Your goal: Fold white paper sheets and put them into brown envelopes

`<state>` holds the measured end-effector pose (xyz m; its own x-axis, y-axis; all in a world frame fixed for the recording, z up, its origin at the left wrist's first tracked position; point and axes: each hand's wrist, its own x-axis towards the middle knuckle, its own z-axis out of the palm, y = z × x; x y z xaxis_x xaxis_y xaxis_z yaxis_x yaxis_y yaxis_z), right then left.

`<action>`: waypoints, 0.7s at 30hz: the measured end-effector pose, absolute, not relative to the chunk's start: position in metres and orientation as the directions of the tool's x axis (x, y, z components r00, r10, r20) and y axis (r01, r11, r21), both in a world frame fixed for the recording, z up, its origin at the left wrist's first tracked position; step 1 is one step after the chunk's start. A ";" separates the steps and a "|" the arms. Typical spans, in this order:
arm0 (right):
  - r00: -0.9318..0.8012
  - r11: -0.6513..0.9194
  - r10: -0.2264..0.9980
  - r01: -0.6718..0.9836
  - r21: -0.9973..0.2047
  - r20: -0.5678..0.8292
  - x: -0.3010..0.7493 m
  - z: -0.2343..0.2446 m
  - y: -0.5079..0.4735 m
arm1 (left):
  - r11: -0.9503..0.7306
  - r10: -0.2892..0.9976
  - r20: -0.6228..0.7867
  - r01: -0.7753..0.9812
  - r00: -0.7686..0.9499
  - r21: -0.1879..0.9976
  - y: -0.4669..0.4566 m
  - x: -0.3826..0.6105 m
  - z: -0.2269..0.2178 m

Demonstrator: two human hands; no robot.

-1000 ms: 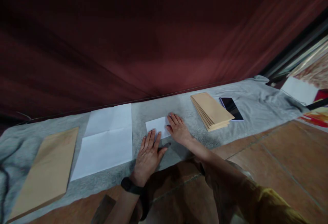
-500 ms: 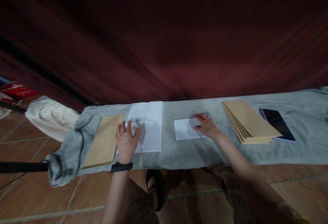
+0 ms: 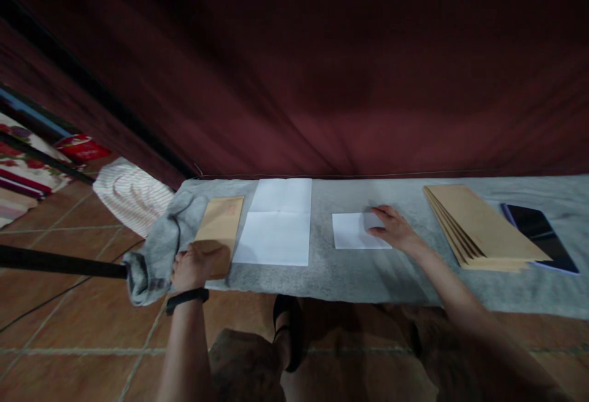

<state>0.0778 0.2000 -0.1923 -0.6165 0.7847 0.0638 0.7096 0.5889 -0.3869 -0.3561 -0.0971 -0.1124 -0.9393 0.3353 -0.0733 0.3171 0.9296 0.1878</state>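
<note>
My left hand [image 3: 193, 267] grips the near end of a brown envelope [image 3: 219, 223] lying at the left of a grey cloth [image 3: 350, 276] spread on the floor. My right hand [image 3: 391, 227] rests flat, fingers stretched out, on the right edge of a small folded white paper [image 3: 352, 231]. Between the envelope and the folded paper lies a larger unfolded white sheet [image 3: 278, 221] with a crease across it.
A fanned stack of brown envelopes [image 3: 478, 227] lies to the right, with a dark phone [image 3: 540, 235] beyond it. A dark red curtain [image 3: 322, 83] hangs behind the cloth. A striped fabric [image 3: 126, 193] and a black rod [image 3: 55, 262] lie on the tiled floor at left.
My left hand left the folded paper, passed over the large white sheet and took hold of the brown envelope's near end. My view swung left. My right hand stayed on the folded paper.
</note>
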 end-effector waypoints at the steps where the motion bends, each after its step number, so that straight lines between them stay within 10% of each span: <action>1: -0.617 0.591 0.784 0.707 -0.388 0.069 0.078 -0.193 0.200 | 0.937 0.326 -0.094 0.309 -0.941 0.164 -0.095 -0.353 -0.110; 21: -0.629 0.622 0.767 0.682 -0.385 0.125 0.080 -0.194 0.199 | 0.959 0.282 -0.155 0.271 -0.947 0.088 -0.089 -0.352 -0.100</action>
